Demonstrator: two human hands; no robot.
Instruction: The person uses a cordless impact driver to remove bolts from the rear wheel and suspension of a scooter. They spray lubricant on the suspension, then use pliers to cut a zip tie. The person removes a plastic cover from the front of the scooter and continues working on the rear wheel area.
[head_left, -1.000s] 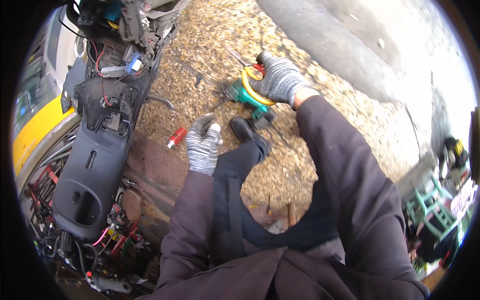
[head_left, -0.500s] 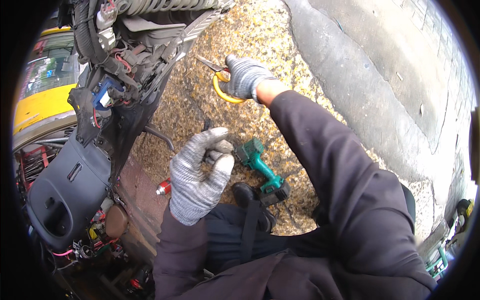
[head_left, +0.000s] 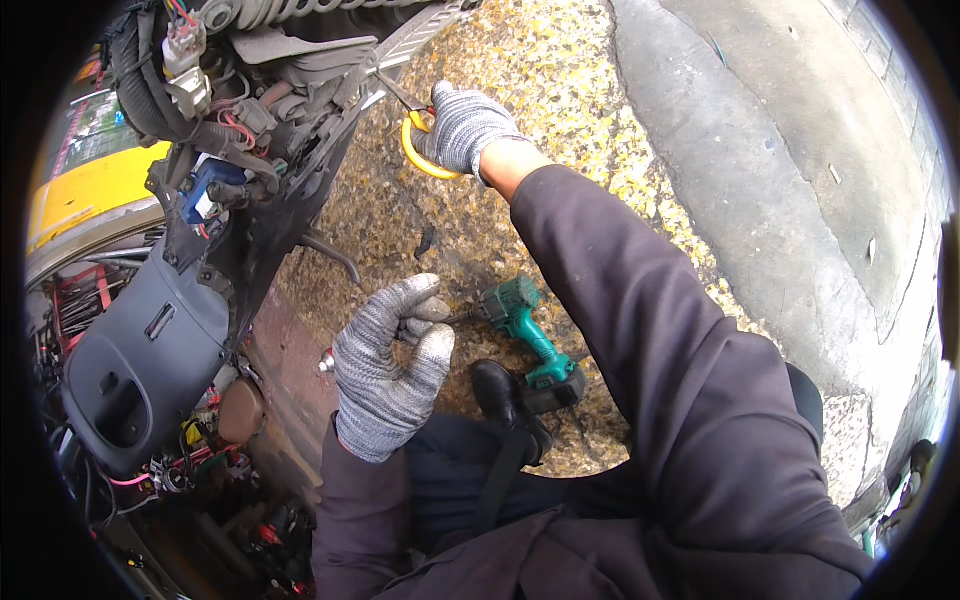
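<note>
Right hand: grey knitted glove is worn on the right hand (head_left: 465,128), which is stretched forward and closed around the yellow-handled metal scissors (head_left: 418,140).
Scissors: the yellow handle loop is seen below the gloved fingers; the metal blades are pointed up and left, toward the dismantled dark vehicle dashboard with exposed wiring (head_left: 240,170).
Left hand: the left hand (head_left: 388,365), also in a grey knitted glove, is raised nearer the body, fingers curled loosely; whether anything is gripped cannot be told.
Drill: a green cordless drill with black battery base (head_left: 530,335) is laid on the ground just right of the left hand, its nose pointed toward that hand.
Shoe: a black shoe (head_left: 497,392) is placed beside the drill's battery end.
Ground: gravelly ground strewn with yellow flecks (head_left: 560,90) is bordered on the right by a grey concrete kerb (head_left: 760,180).
Dashboard: a blue connector (head_left: 205,188) and a grey plastic panel (head_left: 140,360) are seen at the left.
</note>
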